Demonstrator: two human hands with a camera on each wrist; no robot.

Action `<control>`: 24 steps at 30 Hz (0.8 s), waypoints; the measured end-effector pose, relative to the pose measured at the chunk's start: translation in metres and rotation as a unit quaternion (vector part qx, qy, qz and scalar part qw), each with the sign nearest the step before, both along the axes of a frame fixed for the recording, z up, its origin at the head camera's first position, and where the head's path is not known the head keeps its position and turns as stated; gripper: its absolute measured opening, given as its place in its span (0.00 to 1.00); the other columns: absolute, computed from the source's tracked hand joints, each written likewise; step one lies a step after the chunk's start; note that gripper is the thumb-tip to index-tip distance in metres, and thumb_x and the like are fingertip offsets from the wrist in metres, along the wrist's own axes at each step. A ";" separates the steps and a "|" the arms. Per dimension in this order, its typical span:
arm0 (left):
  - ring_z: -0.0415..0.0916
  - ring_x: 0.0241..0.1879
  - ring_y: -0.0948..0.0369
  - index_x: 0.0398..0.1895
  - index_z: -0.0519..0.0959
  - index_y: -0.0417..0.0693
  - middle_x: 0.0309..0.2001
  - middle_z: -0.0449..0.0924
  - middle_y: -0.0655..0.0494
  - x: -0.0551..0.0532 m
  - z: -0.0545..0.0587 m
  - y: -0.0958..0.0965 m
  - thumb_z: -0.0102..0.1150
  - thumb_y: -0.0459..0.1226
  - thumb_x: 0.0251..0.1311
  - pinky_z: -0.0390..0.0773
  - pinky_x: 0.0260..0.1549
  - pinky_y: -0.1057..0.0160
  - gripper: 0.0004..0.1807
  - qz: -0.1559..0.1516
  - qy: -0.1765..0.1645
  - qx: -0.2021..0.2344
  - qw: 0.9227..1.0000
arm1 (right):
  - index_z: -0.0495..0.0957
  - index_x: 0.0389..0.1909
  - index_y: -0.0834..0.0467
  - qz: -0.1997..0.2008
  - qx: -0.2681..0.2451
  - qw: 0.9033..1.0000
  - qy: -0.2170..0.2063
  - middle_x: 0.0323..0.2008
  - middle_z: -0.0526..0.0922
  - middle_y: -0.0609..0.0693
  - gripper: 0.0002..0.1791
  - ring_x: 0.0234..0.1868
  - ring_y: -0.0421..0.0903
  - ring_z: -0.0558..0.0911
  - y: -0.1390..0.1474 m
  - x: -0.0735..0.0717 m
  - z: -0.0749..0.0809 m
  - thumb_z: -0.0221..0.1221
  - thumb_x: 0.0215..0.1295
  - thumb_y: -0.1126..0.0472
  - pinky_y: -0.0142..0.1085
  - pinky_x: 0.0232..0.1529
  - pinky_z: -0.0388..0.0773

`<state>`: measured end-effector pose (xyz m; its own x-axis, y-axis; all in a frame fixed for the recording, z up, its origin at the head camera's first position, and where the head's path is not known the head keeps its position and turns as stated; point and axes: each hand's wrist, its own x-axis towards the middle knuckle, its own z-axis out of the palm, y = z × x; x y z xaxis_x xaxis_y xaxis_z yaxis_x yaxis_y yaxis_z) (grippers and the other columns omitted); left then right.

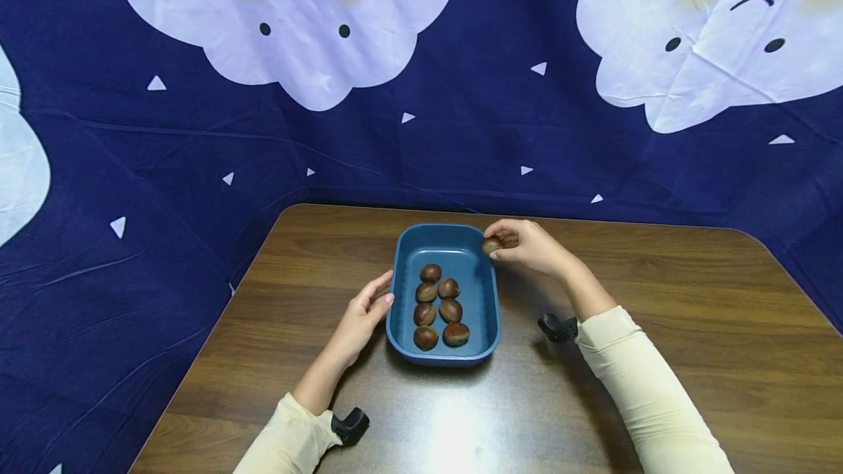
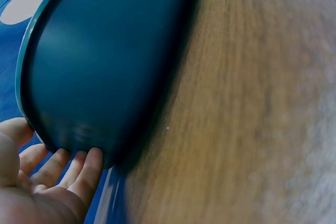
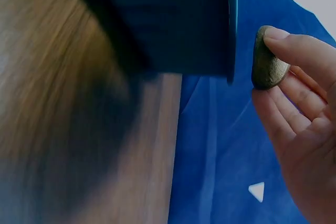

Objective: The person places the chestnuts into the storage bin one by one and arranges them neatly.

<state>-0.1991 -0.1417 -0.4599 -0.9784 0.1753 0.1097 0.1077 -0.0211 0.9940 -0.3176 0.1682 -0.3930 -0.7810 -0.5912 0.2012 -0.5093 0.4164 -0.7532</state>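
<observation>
Several brown chestnuts (image 1: 451, 311) lie in two uneven columns on the floor of a blue rectangular tray (image 1: 487, 342). My left hand (image 1: 358, 319) touches the tray's left side. In the left wrist view, the left hand's fingertips (image 2: 94, 153) meet the outer wall, with the thumb near the rim. At the far right corner, just above the rim, my right hand (image 1: 530, 246) pinches another chestnut (image 1: 491, 245) between thumb and fingers. The right wrist view shows this chestnut (image 3: 268, 64) apart from the tray wall (image 3: 178, 24).
The tray stands on a brown wooden table (image 1: 263, 342), near its far edge. Behind hangs a dark blue cloth (image 1: 461, 152) with white clouds and small triangles. Black wrist devices (image 1: 351, 426) sit at both cream sleeves (image 1: 648, 386).
</observation>
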 end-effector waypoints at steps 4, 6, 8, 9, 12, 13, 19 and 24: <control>0.63 0.57 0.49 0.64 0.60 0.42 0.61 0.61 0.41 -0.001 0.000 0.000 0.46 0.33 0.65 0.66 0.52 0.53 0.24 0.002 0.005 -0.004 1.000 | 0.76 0.43 0.64 0.017 0.019 1.000 -0.007 0.41 0.79 0.53 0.16 0.46 0.48 0.76 -0.016 -0.007 0.003 0.64 0.50 0.69 0.42 0.48 0.71; 0.63 0.57 0.48 0.64 0.60 0.42 0.61 0.61 0.41 -0.002 0.000 -0.001 0.46 0.34 0.65 0.66 0.52 0.53 0.24 0.002 0.005 -0.005 1.000 | 0.76 0.42 0.63 0.028 0.036 0.999 0.000 0.41 0.79 0.53 0.16 0.45 0.48 0.76 -0.024 -0.010 0.003 0.64 0.50 0.69 0.42 0.47 0.72; 0.63 0.57 0.48 0.64 0.60 0.41 0.61 0.61 0.41 -0.002 0.000 -0.001 0.46 0.33 0.65 0.66 0.52 0.53 0.24 0.002 0.004 -0.005 1.000 | 0.76 0.43 0.63 0.037 0.055 0.998 0.007 0.41 0.79 0.53 0.16 0.45 0.48 0.76 -0.031 -0.012 0.003 0.64 0.50 0.68 0.42 0.47 0.72; 0.63 0.58 0.48 0.64 0.60 0.42 0.61 0.61 0.41 -0.002 0.000 -0.001 0.46 0.33 0.65 0.66 0.52 0.52 0.24 0.002 0.003 -0.006 1.000 | 0.76 0.43 0.63 0.041 0.062 0.997 0.006 0.40 0.80 0.53 0.16 0.44 0.48 0.76 -0.035 -0.013 0.002 0.64 0.51 0.68 0.42 0.46 0.72; 0.63 0.58 0.49 0.64 0.60 0.42 0.62 0.61 0.41 -0.001 0.001 -0.001 0.46 0.33 0.65 0.65 0.53 0.52 0.24 0.004 -0.001 -0.006 1.000 | 0.76 0.44 0.64 0.051 0.085 0.995 0.005 0.39 0.80 0.52 0.17 0.44 0.47 0.77 -0.046 -0.014 0.002 0.64 0.51 0.68 0.40 0.44 0.74; 0.62 0.58 0.49 0.64 0.60 0.42 0.62 0.60 0.41 -0.001 0.001 -0.001 0.46 0.33 0.65 0.65 0.53 0.52 0.24 0.005 -0.003 -0.007 1.000 | 0.76 0.44 0.64 0.053 0.092 0.994 0.000 0.40 0.80 0.52 0.17 0.44 0.47 0.77 -0.049 -0.014 0.001 0.64 0.51 0.68 0.38 0.44 0.74; 0.61 0.59 0.46 0.64 0.58 0.38 0.62 0.58 0.37 0.003 0.011 0.001 0.44 0.30 0.65 0.64 0.54 0.53 0.24 0.003 -0.011 -0.010 1.000 | 0.76 0.44 0.63 0.062 0.134 0.989 -0.008 0.40 0.79 0.50 0.17 0.44 0.45 0.76 -0.068 -0.013 -0.003 0.63 0.52 0.68 0.35 0.43 0.74; 0.60 0.59 0.44 0.64 0.57 0.34 0.62 0.57 0.34 0.010 0.026 0.005 0.43 0.28 0.65 0.63 0.54 0.52 0.24 0.000 -0.017 -0.017 1.000 | 0.77 0.43 0.59 0.059 0.179 0.982 -0.008 0.41 0.79 0.48 0.15 0.45 0.45 0.75 -0.076 -0.011 -0.008 0.63 0.52 0.67 0.36 0.44 0.73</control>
